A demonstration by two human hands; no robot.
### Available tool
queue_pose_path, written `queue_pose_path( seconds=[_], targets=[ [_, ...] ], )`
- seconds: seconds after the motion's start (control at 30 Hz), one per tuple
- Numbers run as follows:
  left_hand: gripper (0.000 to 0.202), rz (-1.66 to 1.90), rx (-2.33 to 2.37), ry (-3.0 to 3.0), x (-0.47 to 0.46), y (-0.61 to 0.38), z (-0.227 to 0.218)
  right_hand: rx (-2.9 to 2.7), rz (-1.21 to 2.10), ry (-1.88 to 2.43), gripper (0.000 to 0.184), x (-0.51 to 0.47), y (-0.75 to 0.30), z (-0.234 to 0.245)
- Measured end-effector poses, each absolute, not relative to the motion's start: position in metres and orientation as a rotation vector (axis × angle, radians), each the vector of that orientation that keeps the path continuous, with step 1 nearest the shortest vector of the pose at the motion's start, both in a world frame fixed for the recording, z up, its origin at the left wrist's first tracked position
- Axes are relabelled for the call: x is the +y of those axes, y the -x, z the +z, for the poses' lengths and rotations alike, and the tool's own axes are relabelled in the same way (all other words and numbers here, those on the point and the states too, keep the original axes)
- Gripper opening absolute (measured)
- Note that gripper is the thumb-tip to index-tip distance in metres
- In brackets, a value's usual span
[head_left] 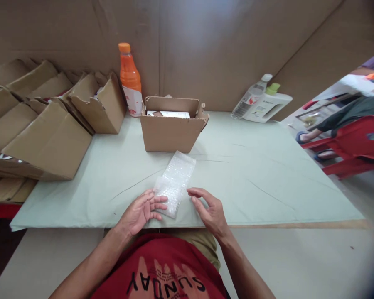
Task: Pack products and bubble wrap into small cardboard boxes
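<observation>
Near the front edge of the pale green tabletop point(252, 166), a strip of bubble wrap point(178, 176) lies between the two hands, its long axis slanting away from the person and to the right, its far end just short of an open cardboard box point(168, 133). The left hand point(142, 210) is the nearer — its fingers are spread apart, palm turned partly up, and their tips overlap the wrap's lower left side, though whether they press on it or merely hover I cannot tell. The right hand point(209, 211) sits just beyond the opposite long edge — thumb and forefinger bent toward the wrap, with a small gap between them and nothing gripped. From those fingertips the wrap lies directly to the left, so its width fills the space between the hands.
</observation>
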State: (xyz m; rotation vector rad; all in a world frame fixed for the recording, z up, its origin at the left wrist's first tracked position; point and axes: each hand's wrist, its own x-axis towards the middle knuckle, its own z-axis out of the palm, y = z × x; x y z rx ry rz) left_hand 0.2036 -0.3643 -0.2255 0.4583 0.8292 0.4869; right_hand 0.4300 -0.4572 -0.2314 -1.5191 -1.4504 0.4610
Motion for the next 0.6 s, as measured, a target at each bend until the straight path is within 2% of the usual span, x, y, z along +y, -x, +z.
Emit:
queue_pose_path(
  seconds=[0.17,0.3,0.4,0.6],
  targets=[
    [0.032,0.47,0.84,-0.559,-0.366,-0.205,-0.225,-1.778,0.4,1.388,0.041,-0.474,-0.398,-0.237],
    [0.038,0.438,0.847,-0.625,-0.365,-0.205,-0.223,-1.938,0.409,1.445,0.059,-0.478,-0.381,-0.248],
    [0.047,0.393,0.844,-0.705,-0.362,-0.203,-0.221,-1.936,0.298,1.517,0.06,-0.481,-0.38,-0.258],
    [0.053,0.272,0.84,-0.829,-0.355,-0.204,-0.219,-1.974,0.229,1.586,0.049,-0.485,-0.381,-0.264]
  ],
)
